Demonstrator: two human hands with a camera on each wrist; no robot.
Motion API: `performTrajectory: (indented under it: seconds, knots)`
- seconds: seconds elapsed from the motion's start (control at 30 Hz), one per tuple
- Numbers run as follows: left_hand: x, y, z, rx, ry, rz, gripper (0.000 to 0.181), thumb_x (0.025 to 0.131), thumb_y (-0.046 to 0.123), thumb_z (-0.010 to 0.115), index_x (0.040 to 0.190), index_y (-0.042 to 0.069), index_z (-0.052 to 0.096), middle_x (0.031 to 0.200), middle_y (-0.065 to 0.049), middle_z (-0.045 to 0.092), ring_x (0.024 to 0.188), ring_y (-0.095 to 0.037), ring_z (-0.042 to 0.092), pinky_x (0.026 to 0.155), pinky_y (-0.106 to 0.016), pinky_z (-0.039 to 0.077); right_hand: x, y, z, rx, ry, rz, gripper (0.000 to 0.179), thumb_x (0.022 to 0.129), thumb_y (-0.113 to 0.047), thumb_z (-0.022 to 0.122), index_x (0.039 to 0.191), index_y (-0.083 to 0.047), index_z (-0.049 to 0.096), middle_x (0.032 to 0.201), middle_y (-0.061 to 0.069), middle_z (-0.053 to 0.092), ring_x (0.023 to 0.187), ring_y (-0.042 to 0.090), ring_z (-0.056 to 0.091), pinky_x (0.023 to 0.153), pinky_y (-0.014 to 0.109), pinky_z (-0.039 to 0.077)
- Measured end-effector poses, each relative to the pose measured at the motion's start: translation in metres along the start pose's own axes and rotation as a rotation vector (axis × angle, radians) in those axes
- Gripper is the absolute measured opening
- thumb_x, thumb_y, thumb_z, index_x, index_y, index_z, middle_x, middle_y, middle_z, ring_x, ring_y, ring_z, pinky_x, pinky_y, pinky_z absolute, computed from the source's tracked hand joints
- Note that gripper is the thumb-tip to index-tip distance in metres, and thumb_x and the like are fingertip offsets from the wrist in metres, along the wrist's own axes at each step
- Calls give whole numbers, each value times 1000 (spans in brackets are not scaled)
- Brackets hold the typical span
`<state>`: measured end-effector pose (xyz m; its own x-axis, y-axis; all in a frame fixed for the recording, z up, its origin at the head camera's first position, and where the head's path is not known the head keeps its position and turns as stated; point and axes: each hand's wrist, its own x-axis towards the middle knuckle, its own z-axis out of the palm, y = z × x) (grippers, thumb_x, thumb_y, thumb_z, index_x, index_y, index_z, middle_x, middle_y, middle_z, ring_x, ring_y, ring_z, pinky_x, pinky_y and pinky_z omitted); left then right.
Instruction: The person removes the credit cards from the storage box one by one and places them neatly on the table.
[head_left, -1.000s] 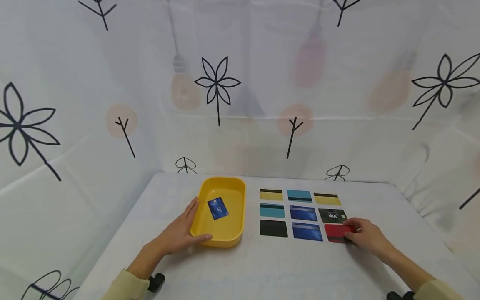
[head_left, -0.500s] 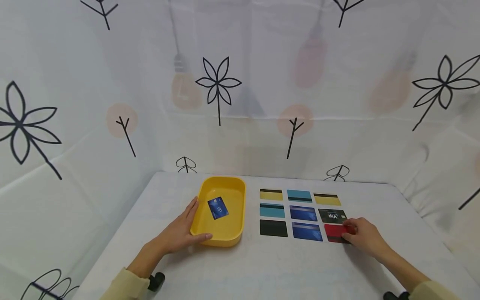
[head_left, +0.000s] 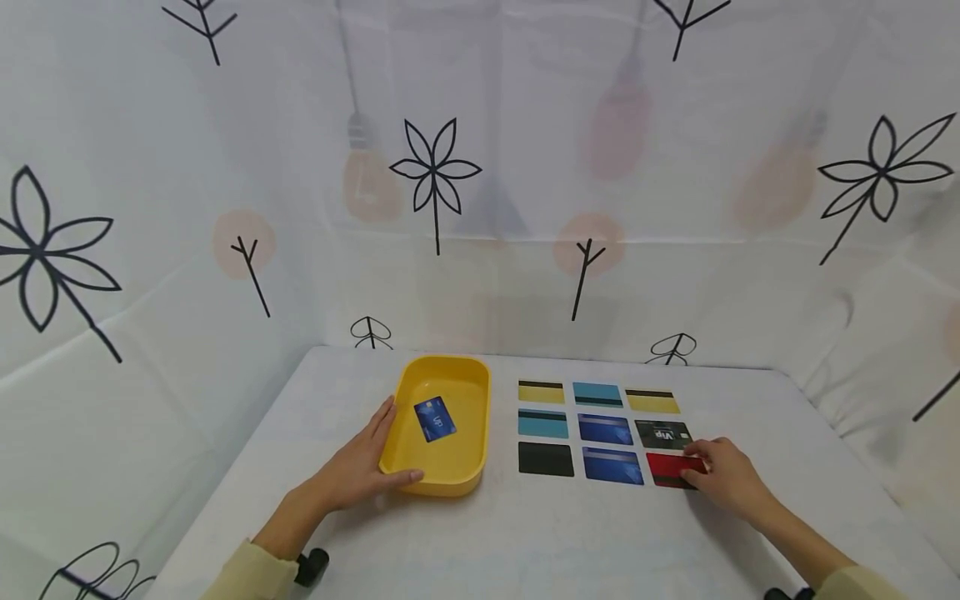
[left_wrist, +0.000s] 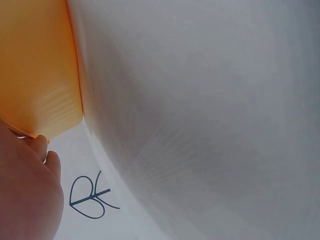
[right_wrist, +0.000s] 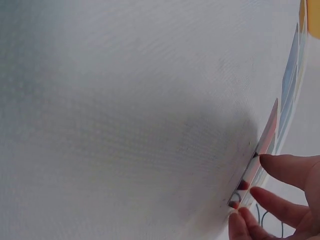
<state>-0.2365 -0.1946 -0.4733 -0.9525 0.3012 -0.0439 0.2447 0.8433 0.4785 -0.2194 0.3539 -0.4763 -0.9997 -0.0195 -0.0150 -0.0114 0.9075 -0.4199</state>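
A yellow tray (head_left: 477, 433) stands left of centre in the head view, with a blue "UP" card (head_left: 435, 419) lying inside. My left hand (head_left: 356, 468) rests on its near left corner, fingers stretched along the left rim and thumb at the front. In the left wrist view that hand (left_wrist: 30, 185) touches the tray's orange-looking wall (left_wrist: 40, 70). At the right, a red card with a dark stripe (head_left: 666, 468) lies flat. My right hand (head_left: 733, 479) has thumb and fingertips spread over its right end. The right wrist view shows fingertips (right_wrist: 270, 200) mirrored in its glossy surface.
Rows of cards lie beside the red one: a black Vip card (head_left: 663, 434), a plain black card (head_left: 546, 459), blue cards (head_left: 613, 466), teal cards (head_left: 543, 423) and yellow ones (head_left: 542, 393). A white patterned curtain (head_left: 480, 292) stands behind the table (head_left: 525, 542).
My right hand has slid slightly left, its fingertips covering more of the red card's right end. The card itself has stayed in place. My left hand and the tray have not moved.
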Motion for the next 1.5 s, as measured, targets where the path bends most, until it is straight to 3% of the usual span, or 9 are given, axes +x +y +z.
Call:
performTrajectory:
  seconds: [0.3, 0.47, 0.83, 1.07, 1.27, 1.5]
  knots:
    - [1, 0, 1, 13, -6, 4, 120, 81, 77, 64, 166, 12, 9, 173, -2, 1, 156, -32, 21, 120, -57, 29, 1, -2, -3, -31, -29, 18, 43, 87, -16, 79, 114, 13, 63, 108, 34, 55, 100, 46, 53, 86, 61, 53]
    - [1, -1, 1, 20, -5, 9, 121, 81, 78, 63, 166, 12, 8, 173, -2, 1, 156, -32, 20, 120, -56, 29, 0, -13, -12, -43, 21, -35, 46, 89, -21, 77, 118, 12, 63, 116, 39, 53, 107, 52, 49, 91, 68, 49]
    - [1, 0, 0, 10, -5, 2, 120, 82, 77, 64, 166, 11, 9, 173, -3, 1, 156, -32, 20, 121, -56, 28, -4, -60, -15, 58, 116, -218, 41, 91, -19, 76, 120, 7, 66, 121, 31, 60, 111, 49, 57, 92, 68, 51]
    - [0, 2, -1, 17, 3, 7, 120, 82, 76, 65, 165, 10, 10, 173, -4, 3, 156, -32, 21, 121, -56, 29, -4, -101, -16, 107, 138, -287, 41, 91, -20, 77, 123, 4, 66, 129, 31, 57, 112, 48, 59, 89, 66, 54]
    - [0, 2, -1, 15, 6, 7, 120, 81, 76, 65, 165, 11, 10, 173, -3, 3, 156, -31, 20, 121, -56, 29, -2, -129, -13, 172, 117, -316, 40, 94, -20, 74, 127, 0, 65, 130, 25, 57, 111, 42, 61, 88, 57, 58]
    - [2, 0, -1, 6, 6, 11, 119, 81, 76, 65, 165, 10, 11, 173, -4, 4, 155, -33, 22, 120, -57, 30, 1, -152, -9, 227, 97, -370, 41, 96, -23, 73, 130, -2, 65, 130, 18, 59, 113, 36, 60, 92, 56, 56]
